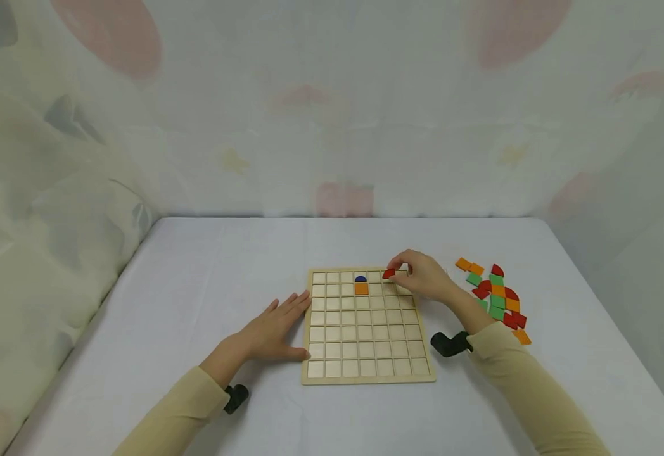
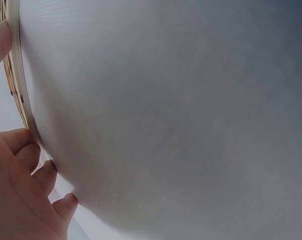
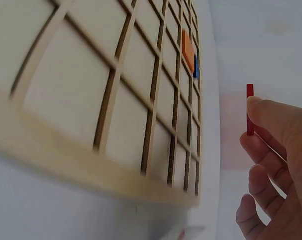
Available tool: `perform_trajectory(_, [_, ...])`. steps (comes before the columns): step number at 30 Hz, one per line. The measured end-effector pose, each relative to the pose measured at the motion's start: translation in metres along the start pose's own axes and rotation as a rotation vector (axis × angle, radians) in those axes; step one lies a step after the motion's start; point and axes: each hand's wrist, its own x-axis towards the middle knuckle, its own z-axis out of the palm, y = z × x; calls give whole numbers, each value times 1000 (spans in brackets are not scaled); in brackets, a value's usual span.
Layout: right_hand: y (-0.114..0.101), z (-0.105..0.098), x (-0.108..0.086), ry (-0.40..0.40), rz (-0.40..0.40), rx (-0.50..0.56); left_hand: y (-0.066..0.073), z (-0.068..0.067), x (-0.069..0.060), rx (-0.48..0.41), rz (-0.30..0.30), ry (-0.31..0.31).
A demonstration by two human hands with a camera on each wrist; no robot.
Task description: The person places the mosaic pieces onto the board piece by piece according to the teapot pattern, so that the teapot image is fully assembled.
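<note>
A wooden grid board [image 1: 369, 380] lies flat on the white-covered table. In one of its upper cells sits an orange square tile [image 1: 361, 289], with a blue rounded tile [image 1: 360, 278] directly behind it. My left hand [image 1: 275, 329] is spread, fingertips and thumb touching the board's left edge. Between thumb and index finger, my right hand [image 1: 426, 277] pinches a red curved-edge tile [image 1: 388, 273] over the board's far right part. The right wrist view shows this red tile [image 3: 249, 90] edge-on, the other fingers loosely bent below it.
Right of the board lies a loose scatter of red, green and orange tiles [image 1: 498, 291], partly hidden by the right forearm. Black wrist cameras [image 1: 449, 344] sit at both cuffs. A patterned cloth [image 1: 343, 126] hangs behind the table and along its sides.
</note>
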Motion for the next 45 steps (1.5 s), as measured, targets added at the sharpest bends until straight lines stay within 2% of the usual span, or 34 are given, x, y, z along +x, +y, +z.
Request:
perform_trajectory(6, [-15, 19, 10, -55, -39, 71, 1, 0, 1, -3, 0, 6])
perform_trajectory(14, [-26, 44, 21, -75, -105, 58, 3, -1, 1, -8, -10, 2])
perform_trajectory(28, [-37, 66, 27, -81, -174, -165, 1, 0, 2, -10, -13, 4])
perform_trajectory(37, [-38, 69, 29, -44, -160, -225, 1, 2, 3, -15, -15, 3])
perform_trajectory(45, [-37, 71, 30, -53, -165, -257, 0, 2, 2, -10, -20, 2])
